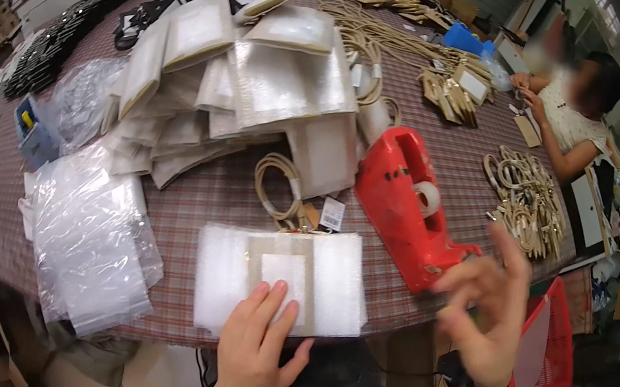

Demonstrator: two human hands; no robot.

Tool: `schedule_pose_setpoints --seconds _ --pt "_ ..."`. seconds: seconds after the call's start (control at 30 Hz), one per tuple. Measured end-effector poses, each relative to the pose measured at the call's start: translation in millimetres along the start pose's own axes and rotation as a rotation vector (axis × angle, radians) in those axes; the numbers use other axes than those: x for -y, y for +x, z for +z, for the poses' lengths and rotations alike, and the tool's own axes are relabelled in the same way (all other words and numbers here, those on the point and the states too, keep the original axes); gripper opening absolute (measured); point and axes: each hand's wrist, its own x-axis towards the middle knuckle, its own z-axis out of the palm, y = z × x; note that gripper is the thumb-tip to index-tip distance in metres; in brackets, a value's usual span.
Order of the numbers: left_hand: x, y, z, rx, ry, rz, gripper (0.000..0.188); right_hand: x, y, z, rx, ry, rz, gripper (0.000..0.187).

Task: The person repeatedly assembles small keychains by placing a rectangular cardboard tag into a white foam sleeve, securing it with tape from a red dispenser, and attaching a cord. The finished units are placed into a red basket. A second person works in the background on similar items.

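My left hand point(259, 350) lies with fingers stretched out on a flat beige piece point(256, 254) with a white panel. It rests on a white foam sheet point(344, 282) near the table's front edge. Just beyond the sheet are a coiled beige cord point(270, 186) and a small white printed tag point(332, 213). Raised at the right, my right hand point(490, 325) is blurred, its fingers apart and partly bent, with nothing visible in them. It is beside the near end of a red tape dispenser point(400, 201) that carries a tape roll point(427, 199).
White padded packets point(280, 80) form a high pile beyond the foam. Clear plastic bags point(92, 230) lie left. Corded beige pieces point(524, 202) are heaped right, near a seated co-worker point(576, 116). A red basket point(545, 367) stands below the table's right edge. The tablecloth point(194, 215) is checked.
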Motion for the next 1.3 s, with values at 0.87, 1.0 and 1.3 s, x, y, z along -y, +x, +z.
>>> schedule_pose_setpoints --seconds 0.87,1.0,1.3 --pt "8 1 -11 0.009 -0.129 0.055 0.055 1 92 79 0.564 -1.063 0.199 0.089" --pt "11 2 -10 -0.01 -0.134 0.053 0.057 11 78 58 0.493 -0.396 0.097 0.074" --pt "4 -3 -3 -0.029 -0.097 0.016 0.07 -16 53 77 0.382 -0.158 0.016 0.02"
